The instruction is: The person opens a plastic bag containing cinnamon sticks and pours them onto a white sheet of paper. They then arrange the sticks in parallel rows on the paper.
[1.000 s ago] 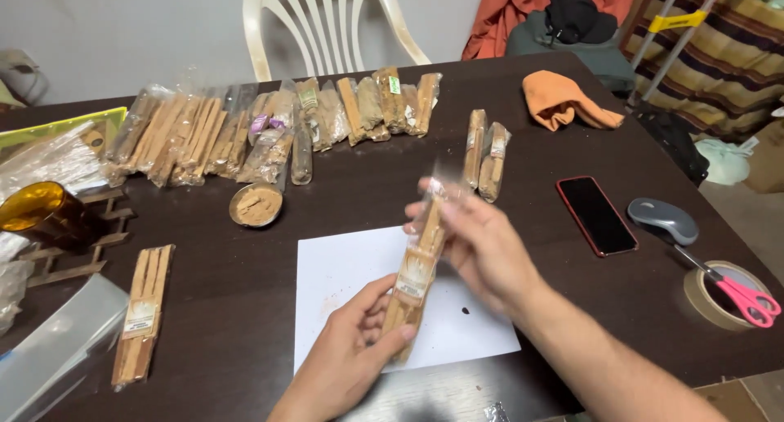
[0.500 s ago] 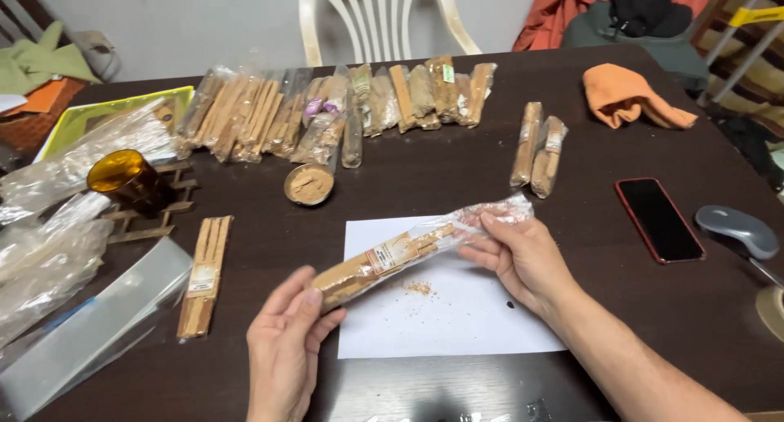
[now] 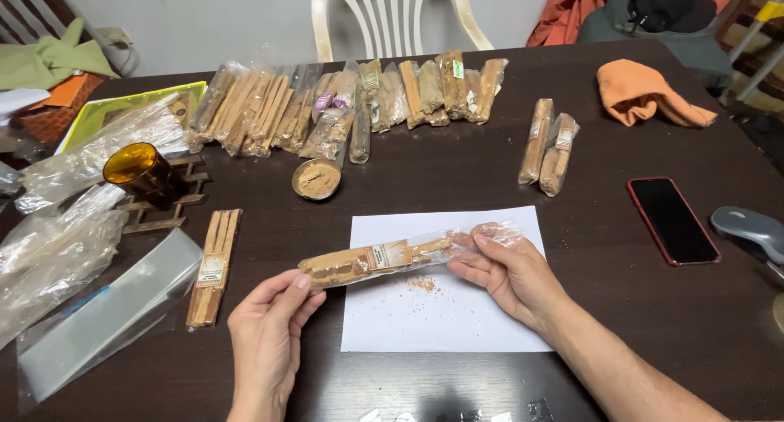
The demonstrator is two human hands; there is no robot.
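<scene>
Packet of wooden sticks [image 3: 384, 257] now lowered to near level over the white paper [image 3: 445, 324] — left hand [image 3: 269, 332] and right hand [image 3: 510, 271] each pinching one end.

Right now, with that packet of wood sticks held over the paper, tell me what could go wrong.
The packet of wood sticks is gripped only at its ends by the left hand and right hand, so it may sag or slip. Crumbs already lie on the white paper; more could scatter onto the table, perhaps toward the phone.
</scene>
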